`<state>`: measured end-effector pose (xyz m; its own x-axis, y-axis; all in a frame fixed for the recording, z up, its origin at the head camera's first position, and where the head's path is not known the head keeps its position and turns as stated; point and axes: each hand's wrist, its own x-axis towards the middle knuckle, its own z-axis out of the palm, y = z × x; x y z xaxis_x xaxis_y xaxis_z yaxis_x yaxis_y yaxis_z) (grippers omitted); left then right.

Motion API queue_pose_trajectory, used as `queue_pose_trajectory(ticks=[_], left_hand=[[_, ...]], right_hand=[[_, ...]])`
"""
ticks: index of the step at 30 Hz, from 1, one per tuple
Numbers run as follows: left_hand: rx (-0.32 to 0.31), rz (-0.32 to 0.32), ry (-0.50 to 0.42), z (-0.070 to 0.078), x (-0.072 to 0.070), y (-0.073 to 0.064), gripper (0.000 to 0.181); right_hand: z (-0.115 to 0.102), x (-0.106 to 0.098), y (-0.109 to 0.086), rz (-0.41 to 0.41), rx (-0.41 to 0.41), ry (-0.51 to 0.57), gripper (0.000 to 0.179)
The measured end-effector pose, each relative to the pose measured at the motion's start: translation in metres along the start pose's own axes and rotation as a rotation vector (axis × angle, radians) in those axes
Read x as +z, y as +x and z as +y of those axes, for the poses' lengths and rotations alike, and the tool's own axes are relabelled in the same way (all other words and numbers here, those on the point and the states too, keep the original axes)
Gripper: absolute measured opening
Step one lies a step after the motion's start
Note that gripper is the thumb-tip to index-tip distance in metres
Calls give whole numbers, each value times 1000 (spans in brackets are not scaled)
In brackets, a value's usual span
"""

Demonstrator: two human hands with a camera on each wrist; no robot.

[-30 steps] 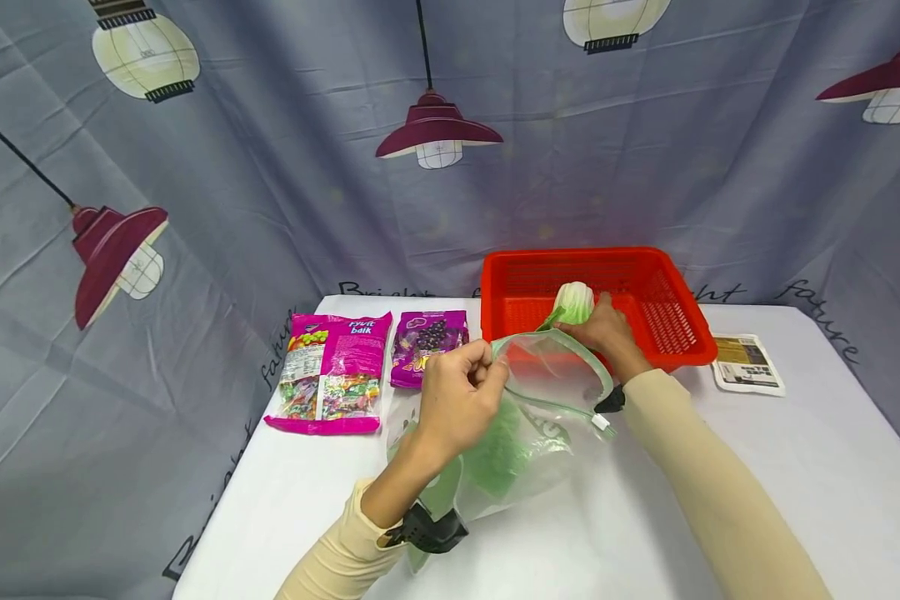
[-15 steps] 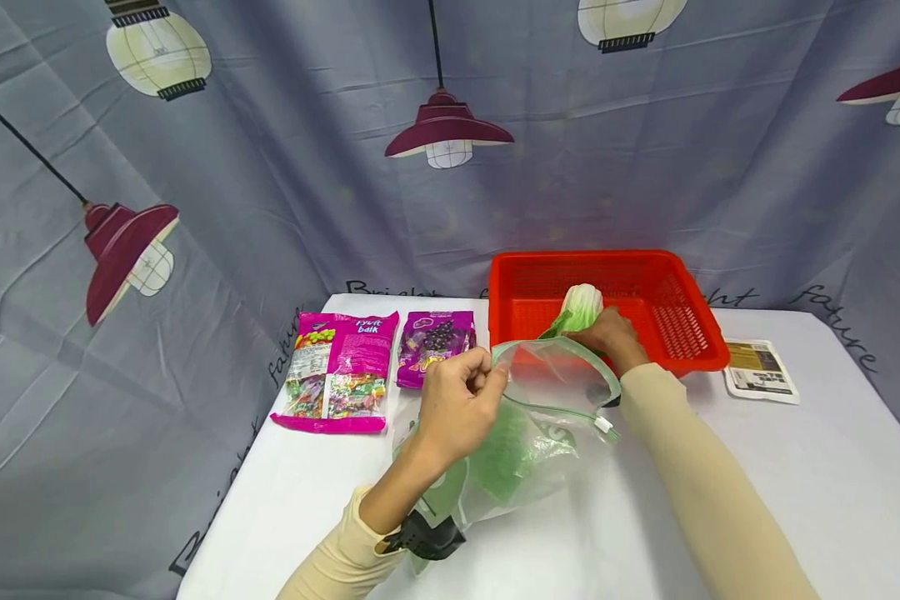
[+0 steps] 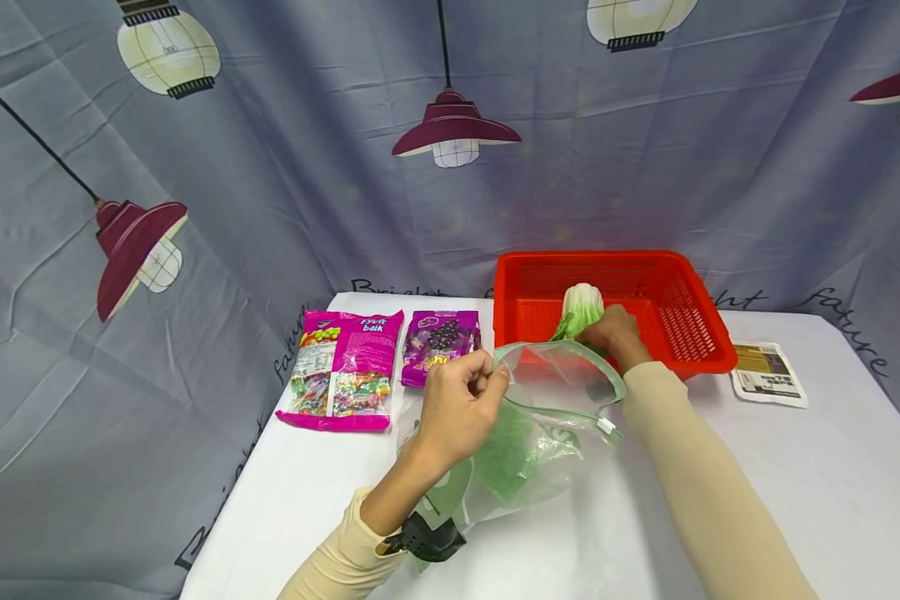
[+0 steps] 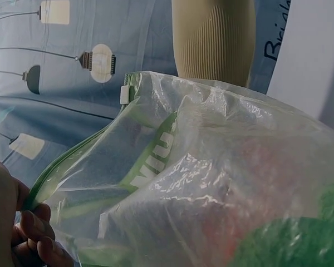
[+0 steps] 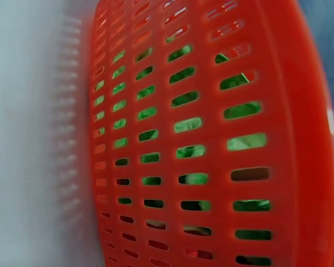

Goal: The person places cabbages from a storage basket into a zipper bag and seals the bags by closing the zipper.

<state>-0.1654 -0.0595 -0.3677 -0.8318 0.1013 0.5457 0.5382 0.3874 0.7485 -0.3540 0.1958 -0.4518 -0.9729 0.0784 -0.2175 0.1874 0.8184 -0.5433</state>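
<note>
My left hand (image 3: pixel 461 408) pinches the upper edge of a clear zip bag (image 3: pixel 543 462) with a green rim and a white slider (image 3: pixel 606 425). The bag's mouth gapes toward the basket, and something green shows low inside it. In the left wrist view my fingertips (image 4: pixel 36 222) hold the green edge. My right hand (image 3: pixel 617 333) reaches into the red basket (image 3: pixel 693 329), against a head of leafy greens (image 3: pixel 583 307) with a pale base. Its fingertips are hidden among the leaves and the basket wall. Through the slots in the right wrist view, green leaves (image 5: pixel 188 124) show.
A large pink candy bag (image 3: pixel 345 371) and a smaller purple packet (image 3: pixel 438 337) lie left of the basket. A flat white-and-gold packet (image 3: pixel 768 375) lies to its right. White cloth covers the table (image 3: pixel 757 483), and a printed grey curtain (image 3: pixel 607 167) hangs behind.
The head view has shifted, moving the scene slightly rightward. The right hand stays at the leafy greens, turned a little, and the greens stand straighter. The left hand keeps its pinch on the bag.
</note>
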Motion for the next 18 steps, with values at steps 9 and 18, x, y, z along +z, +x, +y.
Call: queue_pose_trajectory(ticks=[9,18], left_hand=[[-13,-13,-13,2,2,-2,30],[-23,-16,-27,4,5,-2,32]], right_hand=[[2,-13,-8,234,-190,87,65],[-4,-53,-35,382,-342,203,67]])
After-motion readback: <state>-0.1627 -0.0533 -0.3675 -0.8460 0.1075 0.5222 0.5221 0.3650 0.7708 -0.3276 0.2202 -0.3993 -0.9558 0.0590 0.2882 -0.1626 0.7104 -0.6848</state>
